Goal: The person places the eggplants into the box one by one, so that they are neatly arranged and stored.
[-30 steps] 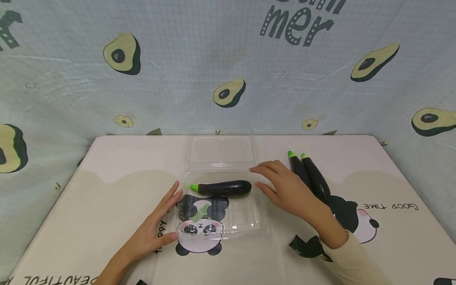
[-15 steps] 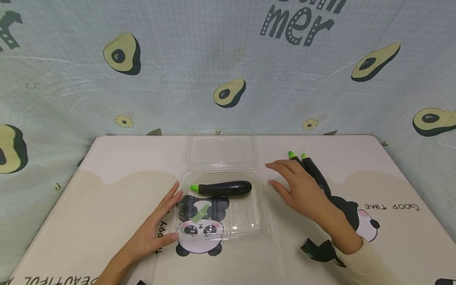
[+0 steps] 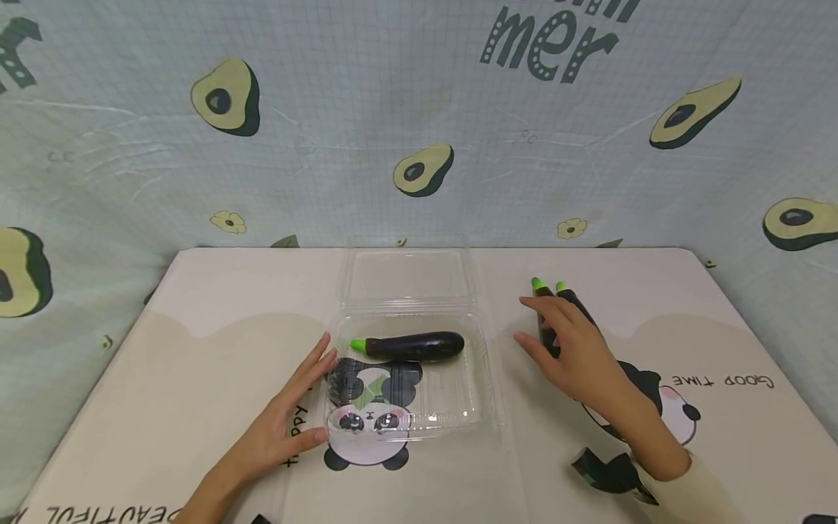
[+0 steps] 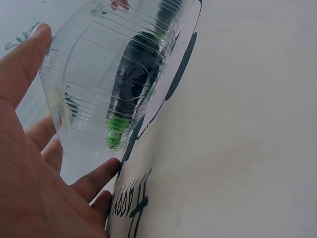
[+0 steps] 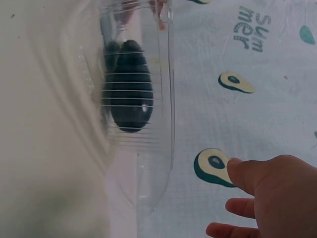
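Observation:
A clear plastic clamshell container point(image 3: 452, 397) stands on the table with its lid point(image 3: 409, 275) folded back. Inside, one dark eggplant point(image 3: 415, 346) lies crosswise, its bright green stem end to the left. My left hand point(image 3: 284, 418) rests against the container's left side, fingers spread and thumb extended; the left wrist view has this hand point(image 4: 37, 163) beside the ribbed wall. To the right, my right hand point(image 3: 576, 353) hovers over two more eggplants, partly hiding the left eggplant point(image 3: 546, 329) and the right eggplant point(image 3: 576, 300). Its fingers are loosely bent, with nothing held.
The tablecloth point(image 3: 216, 364) carries printed pandas and lettering. Behind the table hangs a pale sheet point(image 3: 340, 145) with avocado prints. A dark strap-like item point(image 3: 609, 473) is by my right wrist. Small dark objects show at the front edge.
My right hand has moved right, away from the container's right side to above the two loose eggplants. My left hand and the eggplant in the container have stayed put.

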`<action>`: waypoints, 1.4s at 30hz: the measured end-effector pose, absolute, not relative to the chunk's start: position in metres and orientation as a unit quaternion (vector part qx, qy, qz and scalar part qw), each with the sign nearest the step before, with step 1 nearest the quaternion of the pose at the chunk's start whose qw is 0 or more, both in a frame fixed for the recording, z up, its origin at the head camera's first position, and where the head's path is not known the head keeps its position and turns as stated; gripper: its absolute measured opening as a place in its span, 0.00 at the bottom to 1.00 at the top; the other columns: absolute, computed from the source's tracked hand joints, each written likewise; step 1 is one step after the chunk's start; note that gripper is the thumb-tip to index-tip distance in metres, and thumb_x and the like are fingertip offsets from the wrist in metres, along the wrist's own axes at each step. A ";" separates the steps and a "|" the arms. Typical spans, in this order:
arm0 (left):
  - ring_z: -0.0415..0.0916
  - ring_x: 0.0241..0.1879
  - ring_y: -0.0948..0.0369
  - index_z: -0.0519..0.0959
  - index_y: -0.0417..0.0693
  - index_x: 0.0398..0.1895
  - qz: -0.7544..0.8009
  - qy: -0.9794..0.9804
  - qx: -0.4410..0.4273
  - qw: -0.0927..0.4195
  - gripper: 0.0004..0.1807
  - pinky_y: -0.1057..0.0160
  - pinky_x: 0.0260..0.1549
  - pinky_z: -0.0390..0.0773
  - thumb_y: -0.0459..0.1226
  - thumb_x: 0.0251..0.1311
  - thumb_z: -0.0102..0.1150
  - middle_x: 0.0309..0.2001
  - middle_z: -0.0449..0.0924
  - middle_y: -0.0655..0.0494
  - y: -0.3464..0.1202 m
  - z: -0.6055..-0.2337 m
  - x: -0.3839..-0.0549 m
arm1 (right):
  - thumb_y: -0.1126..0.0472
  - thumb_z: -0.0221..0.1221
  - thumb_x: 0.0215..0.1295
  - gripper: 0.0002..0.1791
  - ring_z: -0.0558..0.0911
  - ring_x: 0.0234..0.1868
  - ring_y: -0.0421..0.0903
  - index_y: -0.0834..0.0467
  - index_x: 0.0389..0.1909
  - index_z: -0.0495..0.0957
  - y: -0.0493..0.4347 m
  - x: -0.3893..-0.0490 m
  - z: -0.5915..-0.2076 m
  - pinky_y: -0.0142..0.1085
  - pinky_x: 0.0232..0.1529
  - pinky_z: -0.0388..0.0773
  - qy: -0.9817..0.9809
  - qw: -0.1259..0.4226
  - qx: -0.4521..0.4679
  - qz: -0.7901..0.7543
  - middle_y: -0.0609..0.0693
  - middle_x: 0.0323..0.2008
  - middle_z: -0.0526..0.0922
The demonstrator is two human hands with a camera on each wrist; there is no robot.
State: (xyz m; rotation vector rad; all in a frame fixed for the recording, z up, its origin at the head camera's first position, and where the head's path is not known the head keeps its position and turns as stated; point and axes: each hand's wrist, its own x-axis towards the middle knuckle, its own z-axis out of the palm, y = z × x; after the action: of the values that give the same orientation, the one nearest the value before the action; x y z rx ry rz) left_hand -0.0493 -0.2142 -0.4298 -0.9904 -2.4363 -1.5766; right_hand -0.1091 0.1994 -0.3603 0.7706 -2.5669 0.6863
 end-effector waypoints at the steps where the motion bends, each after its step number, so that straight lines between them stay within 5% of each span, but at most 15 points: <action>1: 0.43 0.73 0.52 0.55 0.36 0.72 -0.514 -0.794 -0.323 0.038 0.48 0.72 0.66 0.44 0.34 0.45 0.65 0.75 0.40 0.41 -0.214 -0.429 -0.049 | 0.61 0.67 0.56 0.29 0.74 0.35 0.43 0.60 0.60 0.72 0.200 -0.109 -0.362 0.37 0.29 0.74 -0.912 0.188 0.268 0.245 0.54 0.53 0.75; 13: 0.41 0.74 0.51 0.55 0.35 0.72 -0.508 -0.797 -0.324 0.041 0.47 0.72 0.66 0.43 0.35 0.46 0.65 0.75 0.40 0.40 -0.214 -0.429 -0.049 | 0.63 0.67 0.55 0.29 0.74 0.29 0.46 0.61 0.59 0.73 0.209 -0.102 -0.372 0.33 0.19 0.67 -0.916 0.217 0.209 0.264 0.57 0.43 0.77; 19: 0.51 0.71 0.57 0.54 0.37 0.72 -0.511 -0.799 -0.314 0.034 0.48 0.72 0.65 0.44 0.34 0.46 0.65 0.75 0.39 0.42 -0.214 -0.430 -0.049 | 0.64 0.67 0.56 0.28 0.70 0.24 0.44 0.63 0.58 0.72 0.216 -0.099 -0.376 0.33 0.18 0.65 -0.917 0.234 0.180 0.268 0.60 0.39 0.76; 42: 0.42 0.73 0.51 0.54 0.39 0.73 -0.513 -0.802 -0.304 0.024 0.48 0.72 0.65 0.43 0.35 0.46 0.64 0.76 0.39 0.44 -0.213 -0.427 -0.047 | 0.59 0.66 0.59 0.28 0.67 0.22 0.39 0.62 0.60 0.72 0.228 -0.085 -0.395 0.33 0.19 0.63 -0.928 0.210 0.123 0.281 0.53 0.34 0.74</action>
State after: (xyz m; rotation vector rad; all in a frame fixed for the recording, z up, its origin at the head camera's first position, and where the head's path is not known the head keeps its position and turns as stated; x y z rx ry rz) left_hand -0.0474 -0.2131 -0.4274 -0.9398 -2.4825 -1.5881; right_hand -0.0853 0.2276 -0.3953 0.3427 -2.5818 0.7818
